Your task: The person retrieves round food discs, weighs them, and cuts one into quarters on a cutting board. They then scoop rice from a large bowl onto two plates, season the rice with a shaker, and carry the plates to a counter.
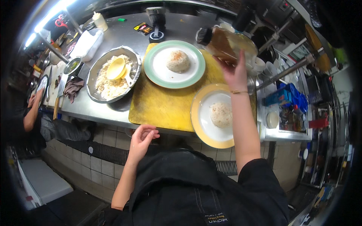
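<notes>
My right hand (236, 73) grips a clear spice jar (222, 45) with a dark top and reddish-brown powder inside. The jar is tipped on its side, blurred, above the right rear of a yellow cutting board (161, 110). A green-rimmed plate (195, 77) on the board carries a rice dome (178, 62) with orange-red powder on top. Below my right forearm, a yellow-rimmed plate (198, 124) overhangs the board's front edge, partly hidden. Its rice dome (220, 115) has lighter specks. My left hand (142, 138), empty and loosely curled, hovers by the board's front edge.
Left of the board, a foil-edged metal bowl (92, 84) holds rice and a yellow scoop (115, 69). A phone on a stand (156, 19) is behind the plates. Far left, a person's arm (32, 113) works beside a knife (59, 97). Metal rails (282, 73) cross at right.
</notes>
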{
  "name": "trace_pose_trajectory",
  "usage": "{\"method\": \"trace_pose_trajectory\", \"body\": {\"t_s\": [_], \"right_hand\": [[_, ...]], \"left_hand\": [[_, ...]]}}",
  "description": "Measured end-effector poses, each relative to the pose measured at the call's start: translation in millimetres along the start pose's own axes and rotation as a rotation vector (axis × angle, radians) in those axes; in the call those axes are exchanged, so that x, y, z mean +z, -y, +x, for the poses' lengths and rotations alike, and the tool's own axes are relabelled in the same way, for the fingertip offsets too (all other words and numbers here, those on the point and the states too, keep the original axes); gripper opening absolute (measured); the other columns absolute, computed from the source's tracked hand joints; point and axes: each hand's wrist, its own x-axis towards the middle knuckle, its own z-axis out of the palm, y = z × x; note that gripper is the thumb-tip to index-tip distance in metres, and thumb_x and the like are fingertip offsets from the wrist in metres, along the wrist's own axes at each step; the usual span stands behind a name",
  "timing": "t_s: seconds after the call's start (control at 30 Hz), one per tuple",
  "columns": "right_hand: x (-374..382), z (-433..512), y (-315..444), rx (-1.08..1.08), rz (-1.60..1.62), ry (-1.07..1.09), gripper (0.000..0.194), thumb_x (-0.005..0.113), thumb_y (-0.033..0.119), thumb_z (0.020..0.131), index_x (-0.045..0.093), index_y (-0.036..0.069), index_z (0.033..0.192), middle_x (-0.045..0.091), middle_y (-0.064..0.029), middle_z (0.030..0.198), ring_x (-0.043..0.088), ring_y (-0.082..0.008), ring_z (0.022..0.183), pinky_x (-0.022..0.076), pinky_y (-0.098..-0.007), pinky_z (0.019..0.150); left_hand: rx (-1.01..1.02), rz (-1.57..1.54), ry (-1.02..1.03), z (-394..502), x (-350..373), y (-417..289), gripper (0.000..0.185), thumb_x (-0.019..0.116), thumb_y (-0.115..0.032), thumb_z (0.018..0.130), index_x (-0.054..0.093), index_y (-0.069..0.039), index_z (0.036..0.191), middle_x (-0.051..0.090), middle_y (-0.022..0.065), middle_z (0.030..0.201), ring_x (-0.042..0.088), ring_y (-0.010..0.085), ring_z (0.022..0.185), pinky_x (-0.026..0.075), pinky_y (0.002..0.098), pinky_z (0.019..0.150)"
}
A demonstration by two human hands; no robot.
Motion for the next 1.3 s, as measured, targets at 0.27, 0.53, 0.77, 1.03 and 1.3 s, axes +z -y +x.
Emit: {"method": "trace_pose_trajectory", "body": {"t_s": [0.27, 0.53, 0.77, 1.03, 1.3], "right_hand": [[-59, -151, 87, -0.175, -0.189, -0.039, 0.063, 0.064, 0.035, 0.094, 0.036, 0.008, 0.144, 0.044, -0.0137, 0.141, 0.045, -0.0296, 0.129, 0.0397, -0.0499, 0.108], [-86, -196, 89, -0.654, -0.827, -0.182, 0.071, 0.077, 0.006, 0.084, 0.033, 0.0, 0.139, 0.048, -0.0117, 0.132, 0.052, -0.0193, 0.116, 0.0449, -0.033, 0.1], [-82, -201, 102, -0.688, -1.032, -0.089, 0.07, 0.075, 0.005, 0.085, 0.033, 0.003, 0.141, 0.045, -0.01, 0.135, 0.048, -0.0217, 0.121, 0.04, -0.0341, 0.105], [-89, -191, 101, -0.77, -1.066, -0.1, 0.079, 0.079, 0.006, 0.081, 0.027, 0.0, 0.141, 0.048, -0.0107, 0.129, 0.051, -0.0197, 0.116, 0.0454, -0.0333, 0.1], [-110, -186, 99, -0.504, -0.742, -0.277, 0.064, 0.076, 0.017, 0.087, 0.039, 0.003, 0.137, 0.046, -0.0131, 0.136, 0.051, -0.0221, 0.118, 0.0463, -0.0378, 0.099]], "left_hand": [[-0.047, 0.071, 0.109, 14, 31, -3, 0.019, 0.057, -0.008, 0.097, 0.057, 0.003, 0.112, 0.066, 0.0116, 0.1, 0.066, 0.0159, 0.09, 0.052, 0.0271, 0.082], [-0.097, 0.167, 0.259, 20, 78, 4, 0.019, 0.059, -0.009, 0.096, 0.057, 0.002, 0.112, 0.067, 0.0106, 0.101, 0.065, 0.0146, 0.09, 0.051, 0.0265, 0.082], [-0.118, 0.27, 0.256, 17, 88, 17, 0.021, 0.06, -0.009, 0.096, 0.057, 0.003, 0.113, 0.066, 0.01, 0.101, 0.064, 0.014, 0.089, 0.051, 0.0262, 0.082], [0.14, 0.446, 0.124, 6, 95, 35, 0.019, 0.063, -0.006, 0.091, 0.06, 0.003, 0.108, 0.066, 0.0111, 0.101, 0.065, 0.017, 0.089, 0.051, 0.0296, 0.082], [0.791, 1.044, 0.246, 71, 145, 23, 0.044, 0.064, -0.016, 0.089, 0.052, -0.001, 0.129, 0.052, 0.0197, 0.134, 0.047, 0.0375, 0.129, 0.035, 0.045, 0.11]]}}
